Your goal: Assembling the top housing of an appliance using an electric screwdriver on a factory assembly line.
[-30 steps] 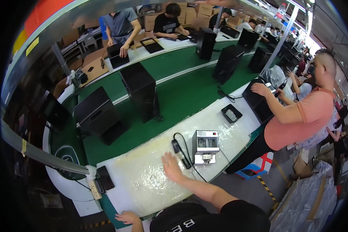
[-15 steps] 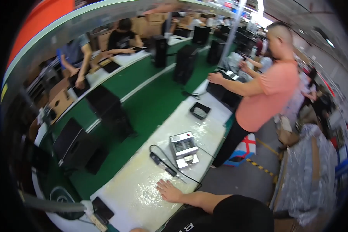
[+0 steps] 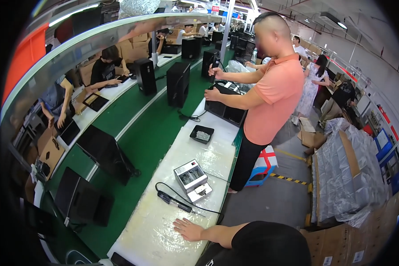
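My right hand (image 3: pixel 188 229) lies flat on the plastic-covered white worktop (image 3: pixel 148 221), fingers spread and holding nothing. Just beyond its fingertips is a black electric screwdriver (image 3: pixel 174 202) with a thin bit and a looping black cable. Behind the screwdriver stands a silver screw feeder (image 3: pixel 191 175), small metal pieces visible in its open top. Farther along, a black tray (image 3: pixel 202 134) holds a heap of small bright parts. My left hand is outside the picture.
A green conveyor (image 3: pixel 148 146) carries several black cabinets (image 3: pixel 103 150) on my left. Ahead, a co-worker in an orange shirt (image 3: pixel 277 88) handles a black case (image 3: pixel 226 108) and a dark tool. Plastic-wrapped stock (image 3: pixel 346 173) stands right, with cartons (image 3: pixel 350 244) nearer. A blue stool (image 3: pixel 259 170) is beside the bench.
The view has shifted, so the bench and tools appear farther left. My right hand stays flat on the worktop. The sliver of skin at the lower edge has left the picture.
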Available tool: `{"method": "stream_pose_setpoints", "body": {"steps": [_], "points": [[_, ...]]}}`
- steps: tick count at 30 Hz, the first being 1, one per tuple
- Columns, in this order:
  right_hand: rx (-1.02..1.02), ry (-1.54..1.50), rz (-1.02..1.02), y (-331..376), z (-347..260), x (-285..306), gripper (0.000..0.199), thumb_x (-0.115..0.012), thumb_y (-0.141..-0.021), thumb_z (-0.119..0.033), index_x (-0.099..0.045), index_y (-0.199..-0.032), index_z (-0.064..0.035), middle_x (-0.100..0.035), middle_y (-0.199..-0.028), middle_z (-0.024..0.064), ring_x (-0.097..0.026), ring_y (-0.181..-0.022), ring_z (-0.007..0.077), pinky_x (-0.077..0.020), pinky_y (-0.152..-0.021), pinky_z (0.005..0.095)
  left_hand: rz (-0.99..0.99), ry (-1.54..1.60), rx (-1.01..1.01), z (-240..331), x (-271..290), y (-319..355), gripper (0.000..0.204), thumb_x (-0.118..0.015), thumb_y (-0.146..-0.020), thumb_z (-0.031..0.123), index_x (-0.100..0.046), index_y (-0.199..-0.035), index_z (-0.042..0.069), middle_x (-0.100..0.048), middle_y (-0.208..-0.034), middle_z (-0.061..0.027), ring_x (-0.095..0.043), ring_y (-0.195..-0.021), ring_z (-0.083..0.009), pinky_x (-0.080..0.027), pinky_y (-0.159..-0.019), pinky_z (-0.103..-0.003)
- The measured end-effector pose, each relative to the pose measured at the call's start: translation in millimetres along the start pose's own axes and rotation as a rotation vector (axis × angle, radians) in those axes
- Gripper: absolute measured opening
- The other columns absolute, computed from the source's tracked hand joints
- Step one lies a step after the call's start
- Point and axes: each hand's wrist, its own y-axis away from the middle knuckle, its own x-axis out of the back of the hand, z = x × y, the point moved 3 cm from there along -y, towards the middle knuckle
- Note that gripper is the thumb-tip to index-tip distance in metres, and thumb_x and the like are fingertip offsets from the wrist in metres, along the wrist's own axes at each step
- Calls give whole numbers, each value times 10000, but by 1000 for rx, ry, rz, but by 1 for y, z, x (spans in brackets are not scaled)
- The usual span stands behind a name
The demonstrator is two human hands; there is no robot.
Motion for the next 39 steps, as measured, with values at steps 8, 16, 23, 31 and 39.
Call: {"method": "stream_pose_setpoints", "body": {"steps": [8,16,23,31,39], "points": [[-20,-27,20,2,2,1,507,-505,-891,-239,-429,-1345,-26,-301,-1482,176,-209,-1412,340,-237,-1118,491,34,-24,-18,2,-4,5,408,-619,-812,420,-672,-1131,171,-501,-1345,-143,-461,-1240,-346,-342,-1060,-464],[-8,-32,-1,0,5,4,526,-515,-879,-229,-410,-1356,-33,-277,-1498,165,-189,-1424,313,-209,-1142,472,48,-153,-81,-2,-13,2,405,-620,-812,417,-673,-1126,167,-508,-1334,-141,-469,-1231,-342,-349,-1053,-460],[-29,-37,-27,-1,2,7,538,-506,-885,-239,-389,-1367,-31,-267,-1504,159,-178,-1427,311,-188,-1153,466,44,-222,-151,9,-17,-9,402,-620,-812,415,-674,-1122,163,-515,-1325,-140,-475,-1222,-338,-355,-1047,-457],[-24,-28,-43,0,4,6,522,-481,-900,-248,-390,-1364,-26,-264,-1506,155,-160,-1431,316,-192,-1149,472,37,-238,-187,15,-17,-20,399,-620,-812,412,-676,-1117,159,-522,-1315,-139,-482,-1213,-334,-362,-1040,-453],[5,-8,-104,-5,2,10,529,-497,-894,-250,-395,-1372,-47,-268,-1508,149,-180,-1426,312,-211,-1139,479,-48,-110,-63,-16,-38,-31,397,-620,-813,409,-677,-1112,155,-529,-1304,-138,-489,-1204,-330,-369,-1033,-449]]}}
